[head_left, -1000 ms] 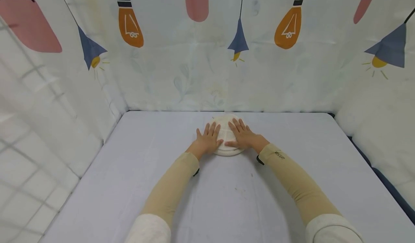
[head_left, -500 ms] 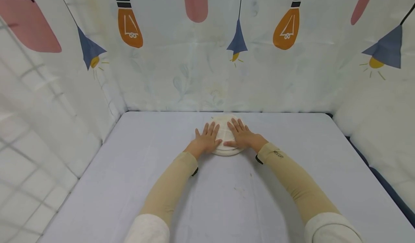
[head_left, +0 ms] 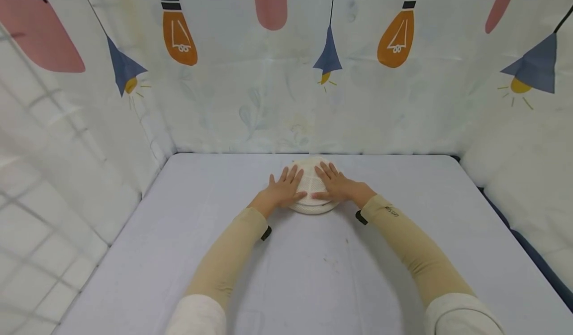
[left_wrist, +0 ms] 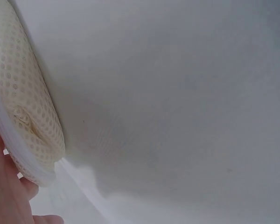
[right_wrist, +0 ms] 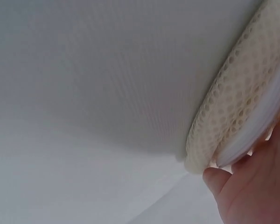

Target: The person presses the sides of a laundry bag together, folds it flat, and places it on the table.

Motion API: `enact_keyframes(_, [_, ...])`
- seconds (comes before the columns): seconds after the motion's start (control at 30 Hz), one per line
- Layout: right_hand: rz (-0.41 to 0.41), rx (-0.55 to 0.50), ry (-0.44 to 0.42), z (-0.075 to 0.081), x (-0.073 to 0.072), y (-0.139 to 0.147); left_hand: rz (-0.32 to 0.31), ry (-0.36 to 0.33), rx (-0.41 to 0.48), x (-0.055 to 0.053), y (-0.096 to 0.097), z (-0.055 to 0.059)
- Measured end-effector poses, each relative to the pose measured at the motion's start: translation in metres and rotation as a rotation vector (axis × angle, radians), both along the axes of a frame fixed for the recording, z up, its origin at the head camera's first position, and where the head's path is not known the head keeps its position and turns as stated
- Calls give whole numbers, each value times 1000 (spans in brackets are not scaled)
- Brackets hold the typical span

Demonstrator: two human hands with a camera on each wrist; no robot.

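Observation:
A round, cream mesh laundry bag (head_left: 312,183) lies flattened near the far edge of the table. My left hand (head_left: 283,189) rests on its left side with fingers spread and pointing away from me. On the opposite side my right hand (head_left: 337,187) lies likewise, thumb turned in toward the middle. The left wrist view shows the bag's puffy mesh side and its white edge band (left_wrist: 14,135), with my fingers beside the band. A similar white band (right_wrist: 259,130) runs along the mesh in the right wrist view, close to my right fingers.
The table (head_left: 286,280) has a pale cloth cover with a few small brownish marks in front of the bag. Right behind its far edge hangs a white curtain (head_left: 224,106) printed with lamps and bulbs. More white fabric (head_left: 528,176) closes off both sides.
My forearms and wrists have shifted slightly outward, away from each other. Both hands stay on the laundry bag, which keeps its place.

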State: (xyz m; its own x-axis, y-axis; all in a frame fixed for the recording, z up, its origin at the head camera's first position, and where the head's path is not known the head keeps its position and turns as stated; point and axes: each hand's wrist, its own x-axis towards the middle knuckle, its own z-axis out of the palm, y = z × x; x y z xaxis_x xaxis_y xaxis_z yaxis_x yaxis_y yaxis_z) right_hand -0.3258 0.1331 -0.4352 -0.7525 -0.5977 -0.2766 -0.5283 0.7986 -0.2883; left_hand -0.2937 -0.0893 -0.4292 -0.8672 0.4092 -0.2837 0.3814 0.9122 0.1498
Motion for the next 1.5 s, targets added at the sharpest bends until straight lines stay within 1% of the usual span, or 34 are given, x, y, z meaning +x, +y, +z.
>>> enact_keyframes(0.13, [19, -46, -15, 4, -2, 5, -11, -7, 46, -3, -4, -3])
enact_keyframes(0.33, [32, -63, -39, 9, -2, 12, -7, -10, 94, -2, -9, -4])
enact_keyframes(0.43, [26, -58, -49, 8, -1, 16, -10, -15, 104, -2, -10, -4])
enact_keyframes(0.57, [17, -31, -40, 6, -3, 22, -15, -20, 118, -2, -10, -6])
enact_keyframes(0.8, [30, -16, -47, 2, -4, 25, -9, -11, 102, -1, -10, -7])
enact_keyframes(1.03, [27, -11, -41, 1, -2, 24, -4, -16, 83, -3, -5, -7])
enact_keyframes(1.17, [32, -24, -31, 1, -1, 21, 19, -22, 59, -3, -5, -5])
enact_keyframes(1.23, [32, -36, -28, 1, -2, 19, 25, -21, 47, -3, -5, -5])
enact_keyframes(1.33, [25, -21, -17, 1, -3, 19, 24, -13, 44, -3, -4, -3])
enact_keyframes(1.5, [9, -22, -13, -1, -1, 19, 27, -3, 31, -3, -2, -5])
